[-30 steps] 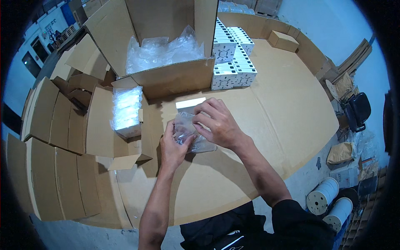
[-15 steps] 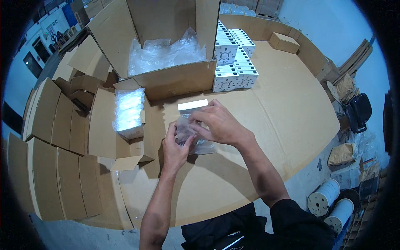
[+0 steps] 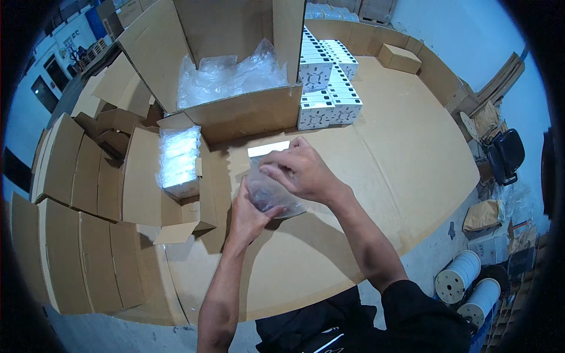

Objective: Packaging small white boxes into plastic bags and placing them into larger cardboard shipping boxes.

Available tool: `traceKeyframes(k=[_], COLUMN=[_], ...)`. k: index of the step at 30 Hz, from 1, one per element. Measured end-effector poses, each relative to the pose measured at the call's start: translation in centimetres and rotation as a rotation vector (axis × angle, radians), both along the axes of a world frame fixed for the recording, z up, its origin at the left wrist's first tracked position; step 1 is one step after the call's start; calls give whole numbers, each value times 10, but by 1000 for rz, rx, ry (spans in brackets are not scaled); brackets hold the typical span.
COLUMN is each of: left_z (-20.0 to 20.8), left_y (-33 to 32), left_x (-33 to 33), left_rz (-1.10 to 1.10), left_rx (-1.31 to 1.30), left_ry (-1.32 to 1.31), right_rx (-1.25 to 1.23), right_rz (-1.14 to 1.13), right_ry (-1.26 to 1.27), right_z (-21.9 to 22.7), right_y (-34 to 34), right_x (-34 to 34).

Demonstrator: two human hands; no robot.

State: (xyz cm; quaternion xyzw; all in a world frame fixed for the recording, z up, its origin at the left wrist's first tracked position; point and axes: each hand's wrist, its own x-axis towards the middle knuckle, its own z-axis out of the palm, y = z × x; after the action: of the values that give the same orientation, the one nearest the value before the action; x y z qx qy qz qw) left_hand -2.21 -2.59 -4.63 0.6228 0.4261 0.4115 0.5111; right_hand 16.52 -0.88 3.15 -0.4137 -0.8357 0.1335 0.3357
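A clear plastic bag [image 3: 269, 189] is between my hands above the middle of the cardboard-covered table. The end of a white box [image 3: 268, 149] shows past its far side; how far the bag covers the box I cannot tell. My left hand [image 3: 248, 215] is closed round the bag's near left side, thumb on top. From the right, my right hand [image 3: 303, 170] reaches over it, its curled fingers gripping the film next to the box. To the left, an open carton [image 3: 143, 176] holds a row of plastic-wrapped boxes [image 3: 179, 157].
A large open carton [image 3: 250, 112] behind holds a heap of clear bags [image 3: 232, 76]. White printed boxes [image 3: 329, 112] are stacked to its right. Folded cartons [image 3: 94, 253] line the left side. A small brown carton [image 3: 400, 59] sits far right, and cable reels [image 3: 458, 276] stand on the floor.
My right hand has shifted slightly left, its fingers now curled in more on the film. The bag looks more spread out over my left fingers. The whole view has moved slightly.
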Motion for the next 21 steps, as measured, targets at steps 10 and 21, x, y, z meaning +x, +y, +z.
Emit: traceKeyframes(k=[10,21], left_z=[1,1], left_y=[1,4], left_x=[6,-5], left_rz=[25,80], left_rx=[-6,-5], left_ry=[-96,-49], right_rx=[-193,-502], right_rz=[-154,15], right_ry=[1055,750], right_z=[-40,-56], right_y=[24,24], right_x=[38,40])
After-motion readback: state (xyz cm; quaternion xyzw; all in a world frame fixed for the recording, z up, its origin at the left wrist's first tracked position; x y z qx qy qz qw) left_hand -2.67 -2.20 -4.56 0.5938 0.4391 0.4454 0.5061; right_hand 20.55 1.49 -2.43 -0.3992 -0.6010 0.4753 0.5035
